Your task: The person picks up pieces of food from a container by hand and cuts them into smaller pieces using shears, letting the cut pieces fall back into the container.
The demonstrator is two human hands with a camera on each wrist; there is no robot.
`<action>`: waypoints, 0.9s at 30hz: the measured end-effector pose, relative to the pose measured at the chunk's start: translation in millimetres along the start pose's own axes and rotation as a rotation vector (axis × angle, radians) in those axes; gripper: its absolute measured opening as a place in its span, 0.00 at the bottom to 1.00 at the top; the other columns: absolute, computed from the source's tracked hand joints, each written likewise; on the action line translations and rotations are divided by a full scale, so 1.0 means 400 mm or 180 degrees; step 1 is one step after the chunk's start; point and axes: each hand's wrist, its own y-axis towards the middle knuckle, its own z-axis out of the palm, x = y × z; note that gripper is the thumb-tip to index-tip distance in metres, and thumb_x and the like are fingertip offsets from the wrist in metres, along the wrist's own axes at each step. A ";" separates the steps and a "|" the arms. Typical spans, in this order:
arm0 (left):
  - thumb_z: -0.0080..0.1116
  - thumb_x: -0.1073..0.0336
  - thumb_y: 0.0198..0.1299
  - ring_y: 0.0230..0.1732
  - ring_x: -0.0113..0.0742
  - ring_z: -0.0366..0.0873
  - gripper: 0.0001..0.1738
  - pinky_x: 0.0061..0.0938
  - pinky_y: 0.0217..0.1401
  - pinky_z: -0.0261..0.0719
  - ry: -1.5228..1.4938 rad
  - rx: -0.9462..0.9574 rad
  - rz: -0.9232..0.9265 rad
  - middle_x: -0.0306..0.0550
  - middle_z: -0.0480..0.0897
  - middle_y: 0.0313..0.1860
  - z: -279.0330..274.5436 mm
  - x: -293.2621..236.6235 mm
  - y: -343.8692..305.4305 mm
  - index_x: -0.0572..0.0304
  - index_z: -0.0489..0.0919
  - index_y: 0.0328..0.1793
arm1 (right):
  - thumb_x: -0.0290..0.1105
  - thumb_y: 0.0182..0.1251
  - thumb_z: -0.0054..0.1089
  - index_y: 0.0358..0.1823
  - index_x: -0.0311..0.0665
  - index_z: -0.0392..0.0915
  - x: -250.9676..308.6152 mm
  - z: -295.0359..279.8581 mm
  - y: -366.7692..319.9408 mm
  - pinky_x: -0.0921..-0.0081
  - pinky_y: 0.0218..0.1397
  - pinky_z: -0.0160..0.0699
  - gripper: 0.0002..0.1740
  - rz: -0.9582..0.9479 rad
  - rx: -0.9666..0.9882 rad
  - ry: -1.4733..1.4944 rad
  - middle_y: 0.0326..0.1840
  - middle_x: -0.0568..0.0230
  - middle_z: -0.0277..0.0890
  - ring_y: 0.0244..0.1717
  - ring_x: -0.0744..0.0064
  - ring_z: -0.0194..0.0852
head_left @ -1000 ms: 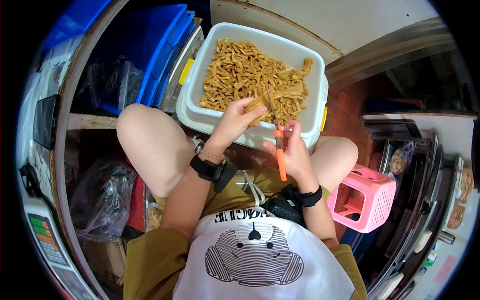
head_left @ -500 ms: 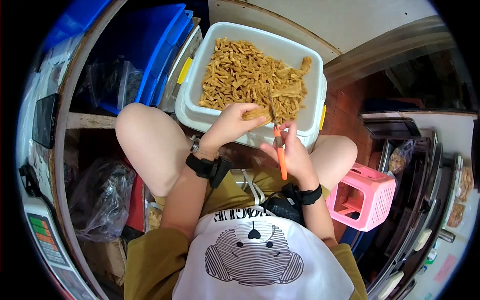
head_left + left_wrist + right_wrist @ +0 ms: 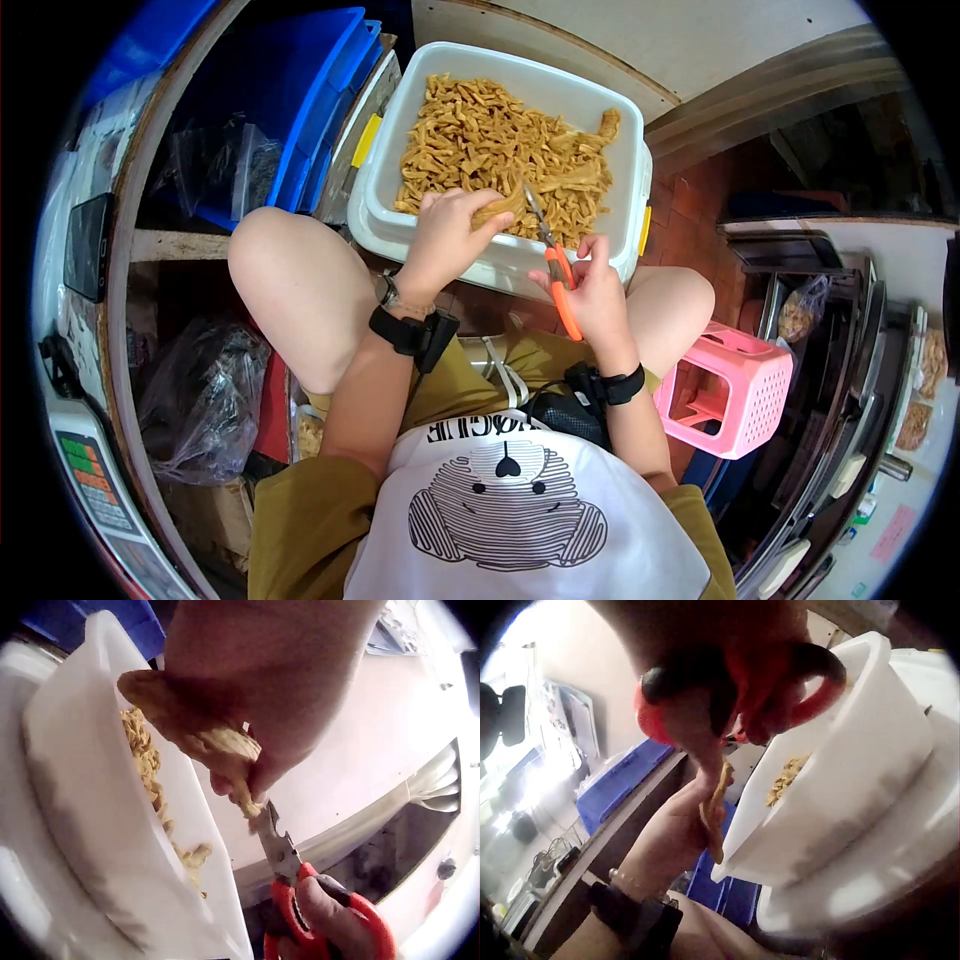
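Note:
The left hand [image 3: 452, 236] pinches a yellow-brown, soft-looking piece [image 3: 500, 210] over the near edge of a white tub [image 3: 387, 226]. In the left wrist view that piece [image 3: 191, 735] is long and wrinkled, its thin end by the blade tips. Orange-handled scissors [image 3: 556, 262] are held in the right hand [image 3: 598, 300], fingers through the handles, blades pointing at the piece. Many cut strips [image 3: 470, 130] fill the tub floor, with larger uncut-looking pieces [image 3: 575, 178] at its right. Whether the blades touch the piece is unclear.
A pink plastic stool [image 3: 755, 395] stands on the right, before dark shelving. Blue bins [image 3: 325, 110] are at the upper left, a clear plastic bag [image 3: 205, 400] below them. The person's knees flank the tub.
Both hands have shifted slightly; the left hand has moved left with its piece. The scissors have tilted leftward, and their handles have spread apart.

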 end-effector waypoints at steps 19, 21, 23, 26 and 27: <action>0.58 0.60 0.67 0.38 0.19 0.74 0.16 0.18 0.42 0.74 -0.3254 0.0286 -0.0787 0.33 0.81 0.40 0.026 0.000 0.013 0.64 0.78 0.54 | 0.41 0.58 0.72 0.53 0.38 0.52 0.012 -0.013 -0.007 0.74 0.42 0.72 0.36 -0.0202 0.0596 0.0750 0.34 0.59 0.76 0.34 0.70 0.70; 0.58 0.61 0.68 0.39 0.19 0.74 0.16 0.20 0.43 0.74 -0.3163 0.0304 -0.0774 0.34 0.81 0.41 0.031 0.004 0.013 0.66 0.78 0.53 | 0.46 0.56 0.73 0.54 0.35 0.52 0.005 -0.014 -0.006 0.67 0.39 0.77 0.39 -0.0304 0.0626 0.0647 0.36 0.50 0.80 0.33 0.55 0.80; 0.58 0.62 0.68 0.37 0.20 0.74 0.15 0.21 0.42 0.74 -0.3021 0.0301 -0.0617 0.34 0.81 0.38 0.037 0.011 0.015 0.66 0.79 0.52 | 0.46 0.56 0.72 0.54 0.36 0.52 0.011 -0.020 -0.009 0.67 0.39 0.77 0.39 -0.0318 0.0632 0.0660 0.36 0.50 0.80 0.33 0.54 0.80; 0.59 0.61 0.67 0.35 0.21 0.74 0.15 0.21 0.40 0.74 -0.2670 0.0524 -0.0512 0.35 0.81 0.35 0.030 0.015 0.014 0.67 0.79 0.51 | 0.46 0.57 0.72 0.55 0.36 0.52 0.004 -0.016 -0.009 0.66 0.39 0.77 0.39 -0.0369 0.0617 0.0609 0.36 0.49 0.80 0.33 0.53 0.79; 0.59 0.61 0.67 0.35 0.21 0.74 0.15 0.21 0.40 0.74 -0.2670 0.0526 -0.0512 0.35 0.81 0.35 0.028 0.013 0.014 0.67 0.79 0.51 | 0.46 0.57 0.71 0.55 0.36 0.52 -0.002 -0.012 -0.009 0.66 0.39 0.77 0.39 -0.0406 0.0594 0.0541 0.36 0.49 0.80 0.32 0.53 0.79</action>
